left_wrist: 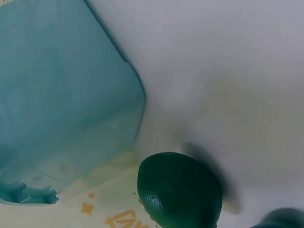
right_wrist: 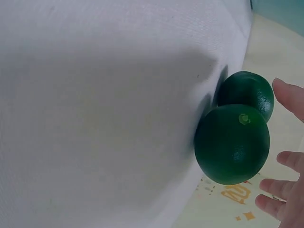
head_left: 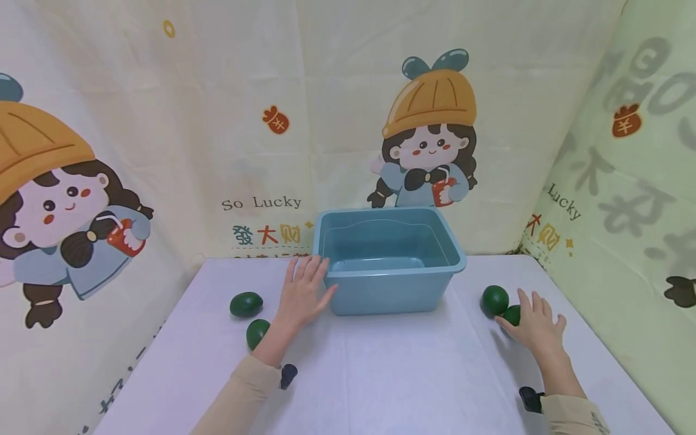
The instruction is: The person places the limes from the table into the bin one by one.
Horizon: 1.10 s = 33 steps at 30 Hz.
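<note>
The white table [head_left: 391,374], cut off at the frame's bottom, carried a blue bin [head_left: 386,296], its floor partly hidden by the front wall. The left hand [head_left: 304,293], fingers spread wide and gripping nothing, was at the bin's left side; contact was hard to judge. The right hand [head_left: 535,323], also wide, partly covered the nearer right fruit [head_left: 511,314], which lay against the farther right fruit [head_left: 495,300]. On the left, the forearm hid part of the nearer left fruit [head_left: 257,332]; the farther left fruit [head_left: 246,304] showed whole. Dark pieces [head_left: 289,376] by both wrists were indistinct.
</note>
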Tool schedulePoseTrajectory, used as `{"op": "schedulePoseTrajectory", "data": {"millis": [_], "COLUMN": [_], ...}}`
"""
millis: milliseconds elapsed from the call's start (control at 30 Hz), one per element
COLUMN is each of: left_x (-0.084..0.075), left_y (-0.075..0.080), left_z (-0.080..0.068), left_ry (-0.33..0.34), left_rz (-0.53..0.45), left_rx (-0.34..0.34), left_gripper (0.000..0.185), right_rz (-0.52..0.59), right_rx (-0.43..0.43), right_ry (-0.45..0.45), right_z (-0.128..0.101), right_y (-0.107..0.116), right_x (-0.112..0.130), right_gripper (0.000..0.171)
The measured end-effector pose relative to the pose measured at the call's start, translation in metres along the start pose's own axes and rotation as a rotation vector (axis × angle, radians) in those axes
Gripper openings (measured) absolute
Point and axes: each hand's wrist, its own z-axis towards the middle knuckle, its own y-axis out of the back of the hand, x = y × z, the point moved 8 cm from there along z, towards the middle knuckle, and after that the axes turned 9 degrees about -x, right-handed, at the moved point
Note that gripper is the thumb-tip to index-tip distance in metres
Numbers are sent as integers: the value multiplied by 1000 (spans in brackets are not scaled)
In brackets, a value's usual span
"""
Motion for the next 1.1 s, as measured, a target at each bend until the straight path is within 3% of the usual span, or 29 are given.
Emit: {"op": "schedulePoseTrajectory", "data": {"millis": [567,1100], "left_x": [-13,-18], "left_y": [-11,-15], "left_z": [2,-2], "left_ry": [-54,-62], "left_rz": [51,45], "left_rx": [22,-22], "left_gripper": [50,58], "right_rz": [-51,-84], "right_rx": [-15,5], "right_ry": [-103,-190], "right_z": [-4,-8], "right_y": [-7,-13], "right_x": [-11,-16], "right_gripper": [94,99]}}
